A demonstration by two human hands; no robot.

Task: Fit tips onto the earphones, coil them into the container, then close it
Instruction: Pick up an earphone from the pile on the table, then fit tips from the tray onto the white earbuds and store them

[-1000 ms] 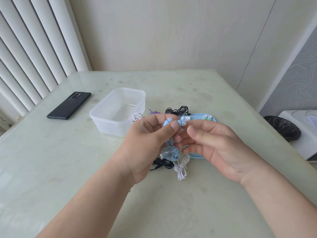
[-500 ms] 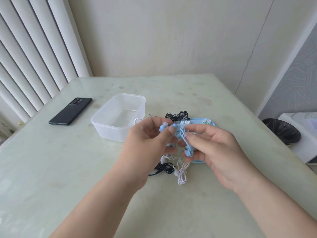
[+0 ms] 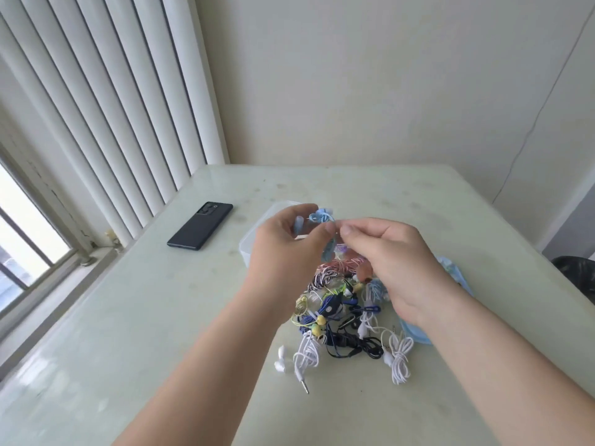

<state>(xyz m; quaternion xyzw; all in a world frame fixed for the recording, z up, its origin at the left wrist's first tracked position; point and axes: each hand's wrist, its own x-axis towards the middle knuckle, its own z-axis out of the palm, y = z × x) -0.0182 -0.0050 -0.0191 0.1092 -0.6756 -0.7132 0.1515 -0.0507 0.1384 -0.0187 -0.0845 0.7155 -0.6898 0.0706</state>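
Raised, the left hand [image 3: 283,252] and right hand [image 3: 397,259] pinch blue earphones [image 3: 320,217], cord [image 3: 329,251] hanging down.

A pale green, glossy bench [image 3: 128,317] fills the corner of a cream-walled room. Beyond the left hand [image 3: 283,252] and out to its left, white vertical blinds [image 3: 96,107] hang beside a window [image 3: 29,226], where daylight enters low down and shines off the bench top. Past the right hand [image 3: 396,262], a thin dark line [image 3: 531,123] runs down the far wall [image 3: 354,75]. A black bin [image 3: 576,275] sits off the bench's right edge.
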